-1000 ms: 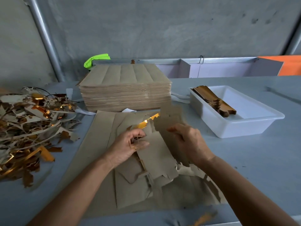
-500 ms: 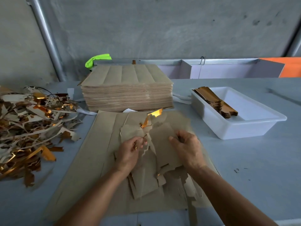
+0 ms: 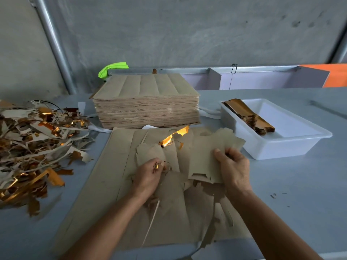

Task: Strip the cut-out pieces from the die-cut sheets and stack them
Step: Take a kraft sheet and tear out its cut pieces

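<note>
Brown thin card cut-out piece (image 3: 204, 156) looks light and bendy and could tear, so I would hold it near its edge. My right hand (image 3: 232, 166) pinches it above the flat brown die-cut sheet (image 3: 116, 166) on the grey worktop (image 3: 300, 184), while my left hand (image 3: 148, 175) grips the scrap strips (image 3: 150, 152).

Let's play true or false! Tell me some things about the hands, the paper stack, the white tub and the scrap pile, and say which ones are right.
1. The right hand grips a brown cut-out piece. True.
2. The white tub is empty. False: a stack of pieces lies in it.
3. The scrap pile lies on the person's left. True.
4. The big stack of sheets sits inside the tub. False: it stands on the table, beside the tub.
5. The left hand is flat and holds nothing. False: it pinches scrap.
</note>
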The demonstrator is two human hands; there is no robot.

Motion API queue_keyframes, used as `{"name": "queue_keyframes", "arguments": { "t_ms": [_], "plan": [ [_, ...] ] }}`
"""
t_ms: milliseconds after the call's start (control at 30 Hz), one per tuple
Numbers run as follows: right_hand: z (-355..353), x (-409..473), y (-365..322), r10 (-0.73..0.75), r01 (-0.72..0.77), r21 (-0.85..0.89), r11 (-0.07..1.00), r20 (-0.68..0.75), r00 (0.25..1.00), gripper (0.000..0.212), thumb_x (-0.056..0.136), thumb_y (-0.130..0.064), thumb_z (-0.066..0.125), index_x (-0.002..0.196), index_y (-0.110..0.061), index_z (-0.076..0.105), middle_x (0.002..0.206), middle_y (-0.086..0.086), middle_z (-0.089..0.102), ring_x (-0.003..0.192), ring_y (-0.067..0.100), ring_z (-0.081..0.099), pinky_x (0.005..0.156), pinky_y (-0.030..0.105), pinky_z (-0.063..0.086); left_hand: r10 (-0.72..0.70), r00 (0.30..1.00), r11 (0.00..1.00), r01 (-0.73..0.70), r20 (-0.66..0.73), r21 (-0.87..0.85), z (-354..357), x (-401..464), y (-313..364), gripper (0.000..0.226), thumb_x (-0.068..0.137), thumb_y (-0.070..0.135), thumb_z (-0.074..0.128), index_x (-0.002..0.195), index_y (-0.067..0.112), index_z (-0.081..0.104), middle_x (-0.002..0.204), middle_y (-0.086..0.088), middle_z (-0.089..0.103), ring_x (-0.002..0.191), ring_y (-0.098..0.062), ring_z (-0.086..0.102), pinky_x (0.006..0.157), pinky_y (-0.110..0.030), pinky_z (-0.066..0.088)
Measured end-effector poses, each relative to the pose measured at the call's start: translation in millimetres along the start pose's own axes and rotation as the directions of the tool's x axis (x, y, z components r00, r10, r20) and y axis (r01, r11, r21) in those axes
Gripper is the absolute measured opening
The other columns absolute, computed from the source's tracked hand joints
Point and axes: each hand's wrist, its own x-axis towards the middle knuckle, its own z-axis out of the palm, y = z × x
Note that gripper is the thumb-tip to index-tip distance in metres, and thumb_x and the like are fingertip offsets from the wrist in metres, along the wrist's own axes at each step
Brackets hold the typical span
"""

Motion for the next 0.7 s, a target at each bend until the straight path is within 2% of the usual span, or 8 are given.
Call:
{"name": "queue_keyframes", "arguments": {
  "t_ms": [100,167,233,300,333,400,500,700],
  "plan": [
    [-11,8,-5,0.023,-0.019,0.083,0.996,-0.049,0.999,0.013,0.086,-0.019,0.066,0.074,-0.022,0.065,0.080,0.004,0.071,0.077,0.023,0.069,0.067,0.040,0.059,0.092,0.993,0.986,-0.102,0.079,0.129,0,-3,1,0.019,0.096,0.012,0.051,0.090,-0.001,0.063,0.091,-0.016,0.062,0.092,-0.033,0.057,0.079,-0.035,0.042],
    [-16,9,-5,-0.004,0.010,0.094,0.995,-0.055,0.998,0.015,0.086,-0.021,0.067,0.072,-0.024,0.065,0.076,-0.001,0.070,0.074,0.019,0.068,0.061,0.035,0.058,0.105,0.983,0.985,-0.123,0.148,0.117,0,-5,6,0.022,0.093,0.025,0.057,0.105,0.008,0.065,0.105,-0.012,0.060,0.102,-0.031,0.056,0.089,-0.038,0.044],
    [-18,9,-3,-0.037,0.042,0.089,0.995,-0.060,0.997,0.015,0.087,-0.023,0.067,0.072,-0.023,0.065,0.077,-0.002,0.070,0.075,0.018,0.068,0.063,0.035,0.058,0.139,0.952,0.978,-0.175,0.273,0.114,0,-12,17,0.056,0.082,0.051,0.063,0.130,0.022,0.054,0.132,0.000,0.044,0.122,-0.017,0.045,0.103,-0.025,0.034],
    [-16,6,-1,-0.047,0.053,0.105,0.993,-0.066,0.997,0.013,0.087,-0.024,0.066,0.074,-0.023,0.065,0.077,-0.004,0.070,0.076,0.017,0.068,0.065,0.037,0.059,0.204,0.915,0.956,-0.262,0.348,0.129,2,-21,31,0.090,0.065,0.079,0.056,0.138,0.028,0.043,0.142,0.009,0.031,0.129,-0.006,0.031,0.106,-0.019,0.023],
    [-13,5,0,-0.043,0.052,0.126,0.991,-0.074,0.996,0.014,0.087,-0.023,0.066,0.074,-0.023,0.066,0.076,-0.005,0.070,0.076,0.017,0.068,0.065,0.037,0.059,0.259,0.901,0.925,-0.335,0.348,0.179,3,-25,39,0.096,0.060,0.084,0.052,0.137,0.026,0.045,0.142,0.009,0.034,0.129,-0.006,0.032,0.107,-0.021,0.022],
    [-9,3,0,-0.025,0.040,0.164,0.986,-0.094,0.995,0.015,0.088,-0.022,0.065,0.073,-0.023,0.065,0.075,-0.004,0.070,0.077,0.018,0.067,0.066,0.039,0.059,0.426,0.850,0.781,-0.518,0.310,0.348,8,-27,45,0.076,0.066,0.072,0.060,0.116,0.015,0.063,0.124,0.002,0.058,0.115,-0.013,0.049,0.108,-0.033,0.028],
    [-9,4,-8,0.031,0.004,0.248,0.969,-0.135,0.990,0.018,0.088,-0.020,0.065,0.070,-0.021,0.062,0.077,0.002,0.069,0.076,0.020,0.066,0.066,0.040,0.059,0.631,0.752,0.632,-0.641,0.192,0.435,10,-26,42,0.016,0.073,0.021,0.079,0.070,0.008,0.070,0.072,-0.001,0.069,0.070,-0.018,0.065,0.088,-0.050,0.050],
    [-26,23,-27,0.058,0.024,0.312,0.950,-0.251,0.966,0.027,0.089,-0.016,0.063,0.063,-0.018,0.054,0.070,-0.002,0.059,0.065,0.013,0.053,0.058,0.030,0.050,0.715,0.679,0.544,-0.689,0.164,0.480,-7,-24,18,0.021,0.062,-0.006,0.083,0.070,0.010,0.072,0.069,0.001,0.069,0.064,-0.016,0.065,0.089,-0.044,0.048]
  ]
}}
